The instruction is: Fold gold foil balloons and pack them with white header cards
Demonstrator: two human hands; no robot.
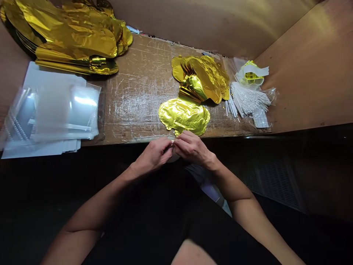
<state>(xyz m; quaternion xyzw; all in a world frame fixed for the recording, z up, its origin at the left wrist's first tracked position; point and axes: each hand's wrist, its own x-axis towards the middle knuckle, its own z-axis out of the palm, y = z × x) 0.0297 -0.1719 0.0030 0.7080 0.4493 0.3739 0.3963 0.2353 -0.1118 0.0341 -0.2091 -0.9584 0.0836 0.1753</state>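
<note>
My left hand (156, 154) and my right hand (192, 148) meet at the table's front edge, fingertips pinched close together. Something small and pale is between them, mostly covered by the fingers, and I cannot make out what it is. A whitish patch shows just below the fingertips. Directly beyond the hands lies a flat gold foil balloon (185, 116), its near edge reaching my right fingers; whether they grip it is hidden. Behind it, a fanned stack of gold foil balloons (205, 78) rests on the table.
At the back left is a larger pile of gold foil (71, 35). Clear plastic sleeves (66, 110) and white sheets lie below it, slightly over the edge. To the right are thin white sticks (249, 98) and a yellow-and-white roll (253, 73). Wooden walls (309, 81) enclose the table (132, 95).
</note>
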